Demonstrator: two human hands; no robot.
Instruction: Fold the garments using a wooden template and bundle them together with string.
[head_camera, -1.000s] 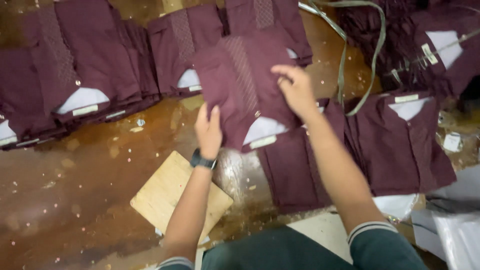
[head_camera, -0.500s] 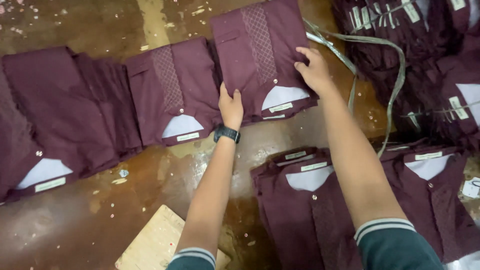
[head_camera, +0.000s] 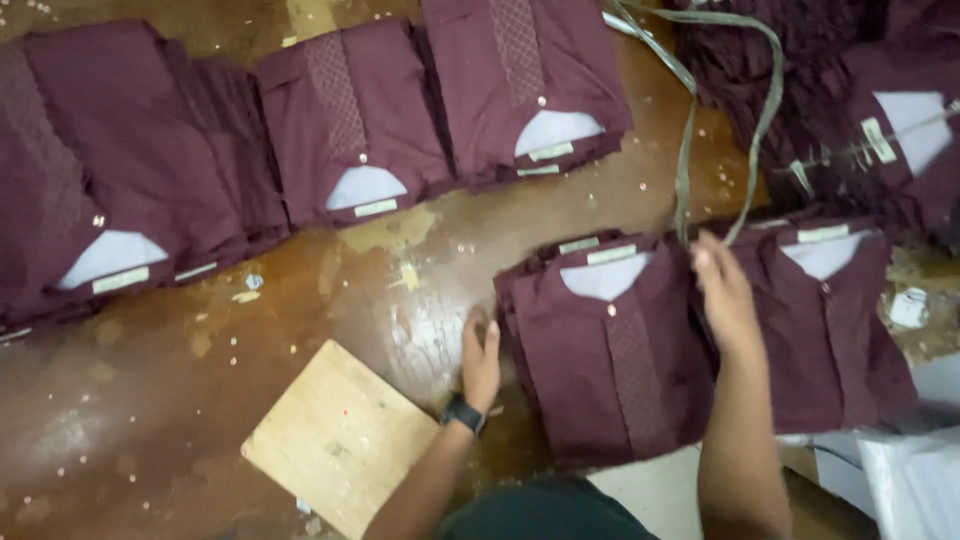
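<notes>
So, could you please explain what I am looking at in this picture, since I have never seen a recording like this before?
There is no machine here. The picture comes from a camera worn on a person's head, looking down at their own two bare hands. The surface is a glossy brown floor with small scraps on it. Folded dark maroon shirts lie in stacks, each showing a pale card at the collar. The left hand, with a black watch on its wrist, rests against the left edge of the near stack of shirts. The right hand lies on that stack's right side, next to another stack. Neither hand has lifted anything. More stacks line the far side, a greenish strap loops above, and a flat wooden board lies near the left arm.
</notes>
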